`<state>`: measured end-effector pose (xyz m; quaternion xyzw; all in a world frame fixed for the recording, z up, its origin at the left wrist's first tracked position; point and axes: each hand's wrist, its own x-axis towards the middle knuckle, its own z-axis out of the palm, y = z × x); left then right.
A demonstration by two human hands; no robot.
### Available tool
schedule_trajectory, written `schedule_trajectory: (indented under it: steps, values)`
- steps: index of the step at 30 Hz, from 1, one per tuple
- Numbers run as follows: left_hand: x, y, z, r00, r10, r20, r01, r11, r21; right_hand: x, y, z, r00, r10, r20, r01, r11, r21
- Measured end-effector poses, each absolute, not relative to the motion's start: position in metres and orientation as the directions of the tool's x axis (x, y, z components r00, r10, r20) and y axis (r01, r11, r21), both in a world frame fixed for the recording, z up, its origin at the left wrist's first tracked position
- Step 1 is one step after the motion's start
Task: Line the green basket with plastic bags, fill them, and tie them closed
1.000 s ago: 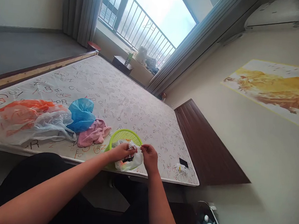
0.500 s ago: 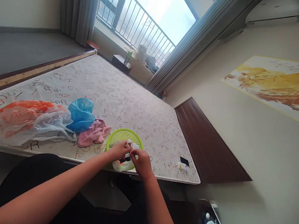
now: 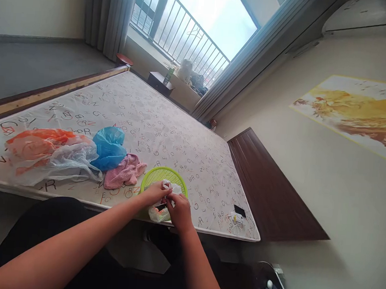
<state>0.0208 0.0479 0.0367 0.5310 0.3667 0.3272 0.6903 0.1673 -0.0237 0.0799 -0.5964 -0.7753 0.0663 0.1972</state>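
Left hand [image 3: 156, 192] and right hand [image 3: 179, 209] are pinching the white bag [image 3: 155, 215] in the head view, apparently keeping its edge raised. The bag is lying over the green basket [image 3: 162, 174], whose near side is probably supporting it.

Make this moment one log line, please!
left hand: holding white plastic bag; right hand: touching bag; nearby: lime-green mesh basket, pink towel

This is a bedroom: a mattress [image 3: 180, 137] spreads ahead of the fingers [image 3: 173, 198], its wooden frame [image 3: 50, 91] to their left, a dark headboard [image 3: 272, 195] to their right. Well beyond them are a nightstand [image 3: 156, 81], window [image 3: 209, 16] and curtains [image 3: 101, 17]; a picture [image 3: 359, 108] hangs far right of them.
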Motion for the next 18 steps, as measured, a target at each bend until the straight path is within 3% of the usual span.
schedule_trajectory:
  steps: [8,14,18]
  values:
    - [0.025,0.044,0.032,0.604,0.791,-0.099,-0.097,0.196,0.976,0.175,-0.019,0.069,-0.125,0.924,0.361,0.914,0.249,-0.320]
    - [0.023,0.037,0.032,0.595,0.800,0.075,0.107,-0.171,0.979,0.181,-0.018,0.061,-0.056,0.993,0.108,0.870,0.102,-0.483]
    - [0.024,0.034,0.028,0.582,0.785,0.212,0.126,-0.344,0.931,0.179,-0.018,0.059,-0.020,0.997,0.068,0.850,0.053,-0.524]
